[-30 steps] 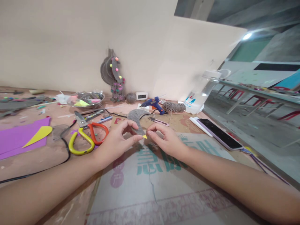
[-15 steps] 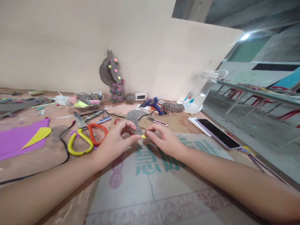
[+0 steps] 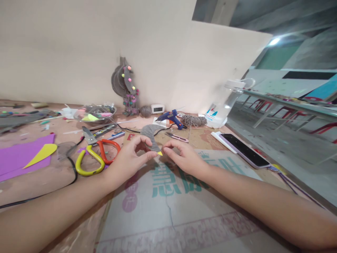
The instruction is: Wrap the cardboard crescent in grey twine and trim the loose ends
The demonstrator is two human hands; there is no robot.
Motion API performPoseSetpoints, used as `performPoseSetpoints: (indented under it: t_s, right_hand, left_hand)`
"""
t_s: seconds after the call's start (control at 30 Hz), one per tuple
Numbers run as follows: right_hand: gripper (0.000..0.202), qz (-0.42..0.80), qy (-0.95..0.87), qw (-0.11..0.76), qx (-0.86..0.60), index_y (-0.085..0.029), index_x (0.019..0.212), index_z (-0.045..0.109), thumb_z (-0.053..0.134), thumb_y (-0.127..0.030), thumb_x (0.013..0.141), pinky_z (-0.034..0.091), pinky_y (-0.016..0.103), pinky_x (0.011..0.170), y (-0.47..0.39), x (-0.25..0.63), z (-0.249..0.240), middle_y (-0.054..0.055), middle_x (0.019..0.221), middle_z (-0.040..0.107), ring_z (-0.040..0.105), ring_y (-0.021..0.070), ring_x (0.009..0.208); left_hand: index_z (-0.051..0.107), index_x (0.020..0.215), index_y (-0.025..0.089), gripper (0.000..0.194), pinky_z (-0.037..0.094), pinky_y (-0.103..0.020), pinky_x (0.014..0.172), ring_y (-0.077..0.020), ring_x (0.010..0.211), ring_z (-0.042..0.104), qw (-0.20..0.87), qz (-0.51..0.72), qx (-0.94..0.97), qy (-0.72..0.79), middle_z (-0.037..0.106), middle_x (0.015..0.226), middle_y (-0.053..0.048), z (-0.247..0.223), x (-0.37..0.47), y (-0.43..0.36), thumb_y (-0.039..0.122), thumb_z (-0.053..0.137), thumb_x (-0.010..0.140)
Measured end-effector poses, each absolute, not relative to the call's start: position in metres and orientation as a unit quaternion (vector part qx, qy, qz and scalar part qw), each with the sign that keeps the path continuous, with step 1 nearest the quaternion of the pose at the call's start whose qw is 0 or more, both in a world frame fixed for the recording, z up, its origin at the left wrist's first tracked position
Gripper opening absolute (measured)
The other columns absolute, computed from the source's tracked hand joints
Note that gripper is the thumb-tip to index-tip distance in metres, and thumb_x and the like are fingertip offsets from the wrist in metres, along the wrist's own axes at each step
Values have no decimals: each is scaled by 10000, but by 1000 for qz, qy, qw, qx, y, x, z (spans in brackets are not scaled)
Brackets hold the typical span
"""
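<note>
A curved crescent wrapped in grey yarn (image 3: 150, 132), with a small yellow tip (image 3: 160, 153), is pinched between the thumb and fingers of my left hand (image 3: 135, 153). My right hand (image 3: 181, 154) is closed in a pinch just right of the yellow tip; a strand of yarn seems to run at its fingertips, too thin to follow clearly. Both hands are above a printed cardboard sheet (image 3: 210, 211). Behind them lies a ball of grey yarn (image 3: 194, 120), with a strand leading down from it.
Scissors (image 3: 91, 160) and purple sheets (image 3: 26, 158) lie left. A blue glue gun (image 3: 172, 117), thread snips (image 3: 177, 137) and a white clock (image 3: 157, 108) are behind my hands. A phone (image 3: 244, 149) and a bottle (image 3: 223, 103) stand or lie right. Decorated grey crescents (image 3: 126, 84) hang on the wall.
My right hand has moved slightly left, closer to the yellow tip. My left hand keeps its pinch on the crescent.
</note>
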State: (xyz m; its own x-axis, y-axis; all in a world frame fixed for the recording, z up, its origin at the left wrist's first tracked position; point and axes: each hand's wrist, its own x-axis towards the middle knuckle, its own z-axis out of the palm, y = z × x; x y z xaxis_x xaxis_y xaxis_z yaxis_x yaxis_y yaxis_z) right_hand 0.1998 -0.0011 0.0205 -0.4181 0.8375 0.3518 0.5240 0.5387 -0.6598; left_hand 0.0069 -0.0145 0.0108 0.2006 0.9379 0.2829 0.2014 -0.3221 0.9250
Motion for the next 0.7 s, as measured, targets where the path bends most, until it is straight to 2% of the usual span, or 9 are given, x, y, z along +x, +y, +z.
performPoseSetpoints:
  t_s: [0.1, 0.17, 0.3, 0.43, 0.6, 0.7]
  right_hand:
    - [229, 239, -802, 344, -426, -173, 971, 648, 445, -139, 870, 441, 309, 859, 2, 202, 18, 50, 966, 679, 606, 156, 925]
    - [251, 241, -792, 364, -426, -177, 1024, 641, 431, -159, 888, 430, 327, 896, 4, 203, 19, 63, 1043, 670, 597, 163, 989]
    - [226, 258, -790, 368, -417, -162, 1005, 655, 483, -248, 886, 436, 330, 890, 3, 203, 23, 77, 1043, 672, 600, 174, 990]
    - [164, 274, -799, 344, -411, -160, 904, 668, 606, -279, 809, 436, 316, 872, -1, 199, 25, 58, 953, 678, 605, 174, 929]
    - [129, 295, -798, 315, -420, -160, 823, 655, 639, -277, 773, 445, 299, 796, -4, 196, 22, 41, 865, 664, 604, 170, 843]
    - [98, 290, -795, 315, -429, -160, 799, 650, 616, -251, 786, 444, 281, 764, -6, 196, 21, 33, 833, 665, 608, 159, 811]
  left_hand:
    - [489, 859, 197, 243, 448, -262, 646, -133, 733, 559, 399, 460, 672, 423, 539, 827, 12, 10, 5, -13, 311, 665, 735]
    - [500, 853, 196, 174, 433, -258, 644, -129, 720, 538, 381, 460, 684, 419, 530, 796, 15, 11, 3, -13, 321, 602, 787]
    - [525, 851, 191, 148, 403, -255, 670, -129, 735, 502, 337, 457, 713, 411, 523, 785, 9, 13, 1, -13, 323, 463, 877]
    - [502, 933, 201, 109, 404, -261, 723, -142, 825, 509, 348, 479, 698, 403, 524, 894, -11, 9, 1, -11, 287, 480, 870]
    - [403, 1213, 225, 380, 417, -267, 693, -136, 773, 526, 385, 501, 674, 383, 537, 918, -19, 2, 3, -7, 271, 516, 853]
    - [378, 1273, 210, 472, 434, -296, 782, -165, 901, 561, 420, 509, 661, 358, 576, 1040, -64, 3, 5, -5, 261, 548, 835]
